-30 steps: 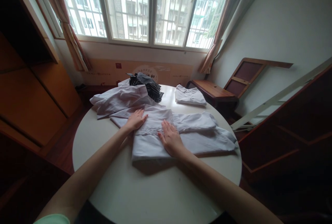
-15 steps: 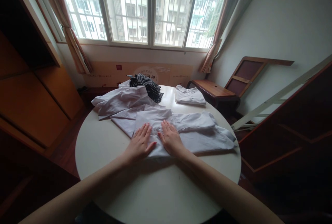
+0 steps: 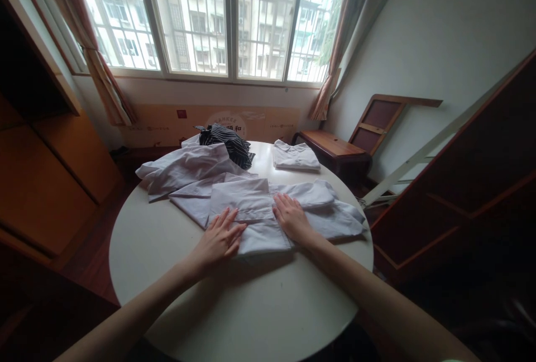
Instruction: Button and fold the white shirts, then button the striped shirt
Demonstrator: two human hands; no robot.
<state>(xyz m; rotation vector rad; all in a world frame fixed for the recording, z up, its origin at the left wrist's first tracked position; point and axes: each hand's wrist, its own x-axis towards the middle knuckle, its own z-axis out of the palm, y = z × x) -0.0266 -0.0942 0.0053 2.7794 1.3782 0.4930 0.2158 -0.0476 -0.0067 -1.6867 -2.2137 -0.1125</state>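
Note:
A white shirt, partly folded, lies across the middle of the round white table. Its left part is turned inward into a flat panel, while loose cloth spreads out to the right. My left hand rests flat on the shirt's near left side, fingers apart. On the right of the folded panel, my right hand lies palm down with its fingers stretched out. Neither hand grips the cloth. Just beyond, a crumpled white garment touches the shirt's far left side.
A black-and-white striped cloth sits at the back of the pile. One neatly folded white shirt lies at the table's far right. Behind it stands a wooden bench. A dark wooden panel leans on the right, and an orange-brown cabinet stands left.
My hands have moved apart over the shirt, the right one sliding to the right across the folded panel. The whole view has shifted, so the table sits further left.

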